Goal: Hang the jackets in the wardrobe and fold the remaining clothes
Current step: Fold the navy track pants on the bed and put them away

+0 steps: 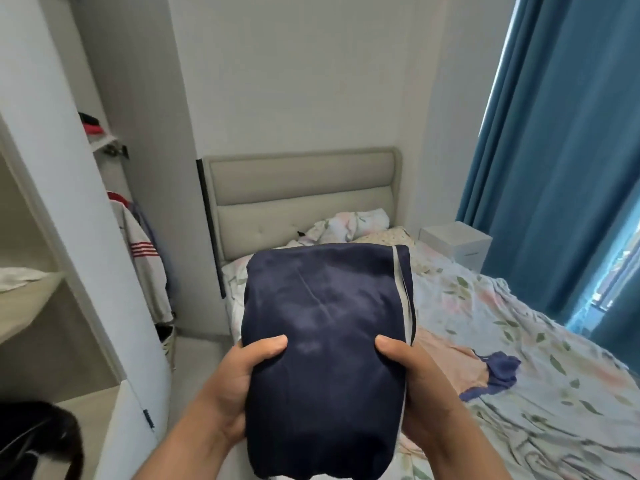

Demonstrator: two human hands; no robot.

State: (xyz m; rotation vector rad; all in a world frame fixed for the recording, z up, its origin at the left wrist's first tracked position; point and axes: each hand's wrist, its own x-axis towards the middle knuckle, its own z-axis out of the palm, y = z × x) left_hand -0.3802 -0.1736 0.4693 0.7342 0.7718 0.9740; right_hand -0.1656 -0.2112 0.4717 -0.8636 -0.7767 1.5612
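Bed (502, 341): a peach garment (450, 362) and a small blue piece (498, 372) lay loose on it, unfolded; likely still to do.
Wardrobe (69, 202): open, a white jacket (145, 265) hung inside; hanging looked at least partly done.
Navy bundle (325, 341): folded, held above the bed's edge, not put away.
Left hand (239, 386): clamped on the bundle's left side.
Right hand (412, 375): clamped on its right side.

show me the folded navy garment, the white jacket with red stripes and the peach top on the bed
folded navy garment (325, 327), head view, middle of its top face
white jacket with red stripes (143, 249), head view, on the red-striped sleeve
peach top (450, 358), head view, bare peach fabric beside the blue trim
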